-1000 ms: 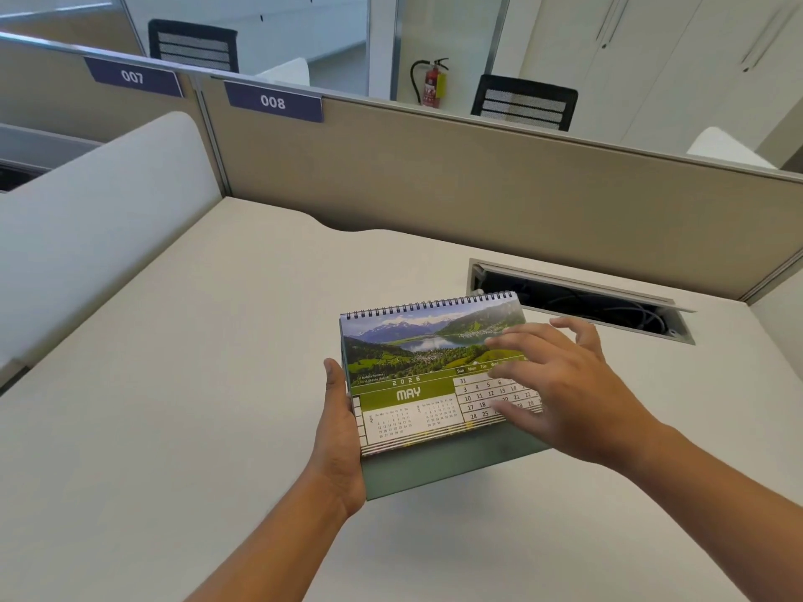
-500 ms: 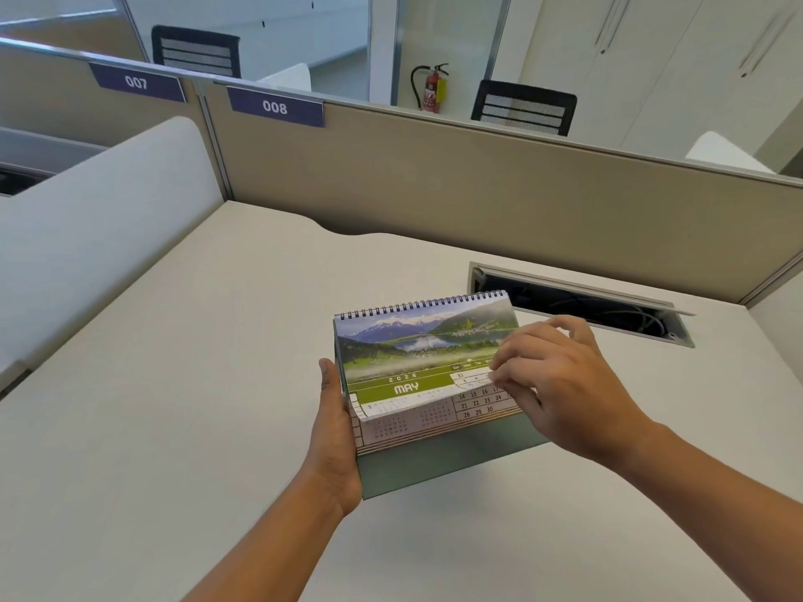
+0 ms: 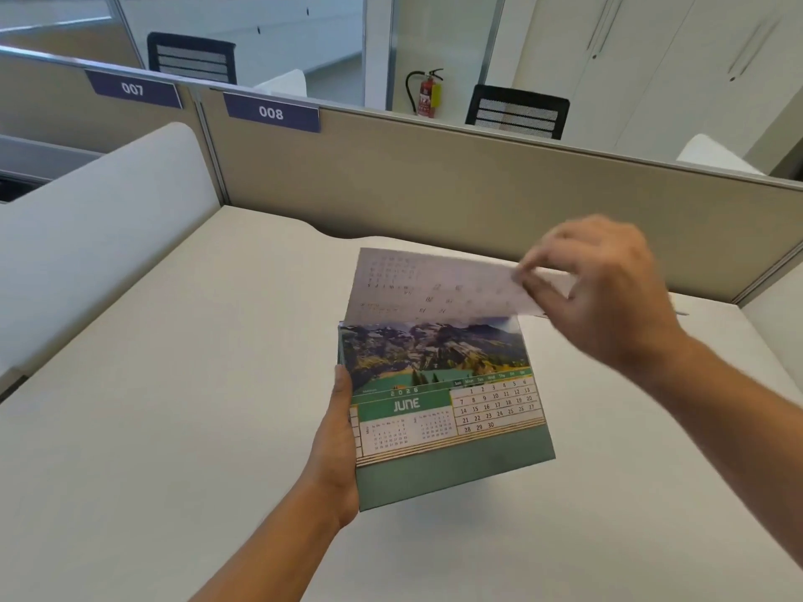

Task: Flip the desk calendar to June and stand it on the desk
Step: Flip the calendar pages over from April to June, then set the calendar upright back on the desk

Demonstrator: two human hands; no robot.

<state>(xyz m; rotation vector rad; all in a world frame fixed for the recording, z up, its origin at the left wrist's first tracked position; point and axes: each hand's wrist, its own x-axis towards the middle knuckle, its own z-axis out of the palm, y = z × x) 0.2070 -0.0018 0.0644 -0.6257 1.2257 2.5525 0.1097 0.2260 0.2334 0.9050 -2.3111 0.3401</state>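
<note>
Forearms come in from the bottom edge, so start there. The left hand (image 3: 336,445) clamps the calendar (image 3: 452,410) along its left side, thumb up the front margin and the other fingers hidden behind; it carries the whole weight, with the green base lifted clear of the desk (image 3: 152,406), a soft shadow lying below it. The June page faces up toward the camera, tilted a little down to the right.

Above it, the lifted page (image 3: 434,284) stands up from the top edge, its back showing faint print. The right hand (image 3: 604,288) pinches that page's upper right corner between thumb and fingertips; motion blur hides exactly how tight the pinch is.

Judging from this, the flip is about half done. To finish it well, carry the page on over the binding in a smooth arc rather than pulling sideways, since a sideways tug could tear the punched holes. Keep the left grip firm and low so the stand does not twist. Let go only when the page hangs flat behind. Then open the base fully and set it down on the bare desk ahead, short of the partition (image 3: 478,197).
</note>
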